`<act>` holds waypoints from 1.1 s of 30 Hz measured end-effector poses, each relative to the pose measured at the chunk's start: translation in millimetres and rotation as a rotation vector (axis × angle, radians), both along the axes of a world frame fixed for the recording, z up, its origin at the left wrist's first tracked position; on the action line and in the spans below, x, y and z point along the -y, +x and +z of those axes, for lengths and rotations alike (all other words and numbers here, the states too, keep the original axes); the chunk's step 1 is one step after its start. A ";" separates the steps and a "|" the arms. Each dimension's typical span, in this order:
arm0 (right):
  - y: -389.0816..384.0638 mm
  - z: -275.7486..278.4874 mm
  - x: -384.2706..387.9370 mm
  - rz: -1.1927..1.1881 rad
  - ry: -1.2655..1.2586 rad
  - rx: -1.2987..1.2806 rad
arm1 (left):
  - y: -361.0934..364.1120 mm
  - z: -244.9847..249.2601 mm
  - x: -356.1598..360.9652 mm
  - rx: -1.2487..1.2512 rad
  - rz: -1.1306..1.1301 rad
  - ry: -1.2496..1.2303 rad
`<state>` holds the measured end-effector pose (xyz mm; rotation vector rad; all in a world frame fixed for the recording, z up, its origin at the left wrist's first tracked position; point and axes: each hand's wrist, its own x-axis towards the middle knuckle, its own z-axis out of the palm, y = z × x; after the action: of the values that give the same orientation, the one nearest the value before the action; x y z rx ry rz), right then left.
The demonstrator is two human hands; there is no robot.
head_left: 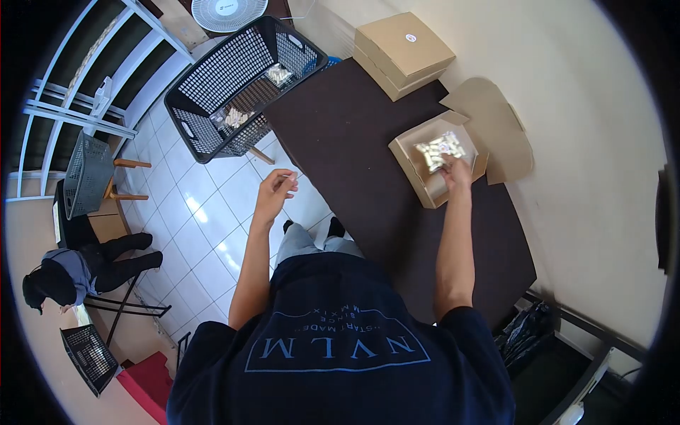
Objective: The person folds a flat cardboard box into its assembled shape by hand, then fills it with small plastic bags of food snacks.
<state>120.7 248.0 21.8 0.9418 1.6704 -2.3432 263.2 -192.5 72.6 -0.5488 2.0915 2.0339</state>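
My right hand grips a clear plastic packet filled with short, pale pieces. It holds the packet over an open cardboard box, partly inside its walls. The box stands on a dark brown table, its lid folded back toward the wall. Off the table's left edge, above the floor, my left hand hangs in the air with loosely bent fingers and nothing visible in it. The black basket is the nearest object to that hand.
A black plastic basket beside the table holds similar packets. Closed cardboard boxes are stacked at the table's far end. A white fan is beyond the basket. At far left, another person sits near a grey crate.
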 end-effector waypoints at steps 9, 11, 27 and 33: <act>-13.7 -39.1 44.4 0.283 0.566 0.296 | 15.2 -5.6 36.0 0.017 0.033 -0.073; -13.5 -42.6 35.7 0.315 0.915 0.307 | 14.6 -8.4 44.1 0.036 0.044 -0.077; -55.6 -25.3 53.4 0.633 1.021 0.184 | -61.4 6.5 166.3 -0.070 0.342 -0.031; -45.5 -40.0 40.4 0.602 0.649 0.158 | -168.3 -32.4 253.9 -0.049 0.415 0.029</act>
<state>75.3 207.5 -18.2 0.5426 2.2793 -1.3351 94.9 -446.3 40.1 -1.0097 2.1091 2.3034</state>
